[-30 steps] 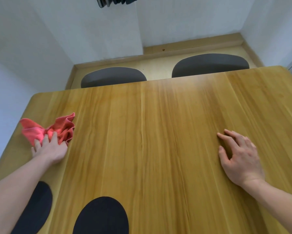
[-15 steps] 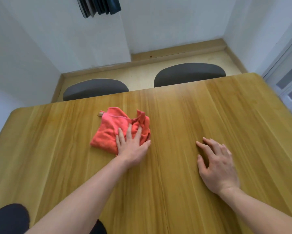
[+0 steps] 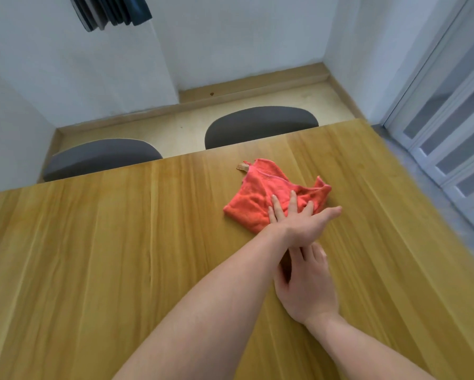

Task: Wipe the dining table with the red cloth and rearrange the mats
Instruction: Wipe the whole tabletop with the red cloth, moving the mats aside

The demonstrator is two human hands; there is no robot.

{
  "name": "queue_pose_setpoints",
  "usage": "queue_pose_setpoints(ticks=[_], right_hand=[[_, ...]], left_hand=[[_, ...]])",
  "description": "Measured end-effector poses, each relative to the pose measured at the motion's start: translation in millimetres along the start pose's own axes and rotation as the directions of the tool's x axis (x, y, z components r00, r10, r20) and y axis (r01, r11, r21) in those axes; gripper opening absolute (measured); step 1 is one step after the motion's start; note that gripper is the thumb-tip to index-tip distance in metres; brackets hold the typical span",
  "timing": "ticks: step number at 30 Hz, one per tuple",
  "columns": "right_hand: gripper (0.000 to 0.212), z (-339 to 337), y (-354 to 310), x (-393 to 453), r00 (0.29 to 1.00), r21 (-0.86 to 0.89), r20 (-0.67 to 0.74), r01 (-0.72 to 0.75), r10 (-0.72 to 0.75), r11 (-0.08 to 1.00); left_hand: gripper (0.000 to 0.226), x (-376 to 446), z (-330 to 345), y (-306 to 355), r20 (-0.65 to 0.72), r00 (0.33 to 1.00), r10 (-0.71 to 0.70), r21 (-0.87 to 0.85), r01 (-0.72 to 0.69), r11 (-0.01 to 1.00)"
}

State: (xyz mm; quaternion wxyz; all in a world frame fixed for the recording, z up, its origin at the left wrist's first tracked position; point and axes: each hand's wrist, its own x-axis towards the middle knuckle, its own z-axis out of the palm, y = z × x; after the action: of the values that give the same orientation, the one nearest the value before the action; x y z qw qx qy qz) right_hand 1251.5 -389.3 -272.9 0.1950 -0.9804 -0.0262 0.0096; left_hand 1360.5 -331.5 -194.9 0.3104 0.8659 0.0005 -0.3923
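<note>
My left forearm crosses over my right hand (image 3: pixel 305 286) and hides its fingertips; what shows lies flat and relaxed on the wooden counter (image 3: pixel 93 242). My left hand (image 3: pixel 299 218) presses straight fingers on the crumpled red cloth (image 3: pixel 257 198), soft and terry-like, covering its near edge. Two rounded grey chair backs (image 3: pixel 260 124) are cut off by the counter's far edge

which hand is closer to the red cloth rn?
Left. The left hand presses flat on the red cloth, fingers spread over it. The right hand rests on the dining table nearer the person, partly under the left forearm, apart from the cloth.
</note>
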Motion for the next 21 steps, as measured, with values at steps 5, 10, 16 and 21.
queue_pose_setpoints(ticks=[5,10,16,21], right_hand=[[0.047,0,0,0,1.000,-0.020,-0.020,-0.007,0.006,1.000],[0.045,6,1,2,0.996,-0.036,-0.083,-0.012,0.009,0.999],[0.044,6,1,3,0.994,-0.047,-0.103,0.014,-0.019,0.999],[0.046,6,1,4,0.996,-0.048,-0.093,0.010,-0.015,0.999]], left_hand=[[0.048,-5,-11,-13,-0.117,0.953,0.280,-0.234,-0.301,0.924],[0.023,-36,8,-91,-0.793,0.594,0.137,-0.177,-0.439,0.881],[0.061,-66,40,-191,-0.698,0.691,0.190,0.263,0.000,0.965],[0.065,-67,42,-192,-0.698,0.692,0.186,0.298,0.044,0.954]])
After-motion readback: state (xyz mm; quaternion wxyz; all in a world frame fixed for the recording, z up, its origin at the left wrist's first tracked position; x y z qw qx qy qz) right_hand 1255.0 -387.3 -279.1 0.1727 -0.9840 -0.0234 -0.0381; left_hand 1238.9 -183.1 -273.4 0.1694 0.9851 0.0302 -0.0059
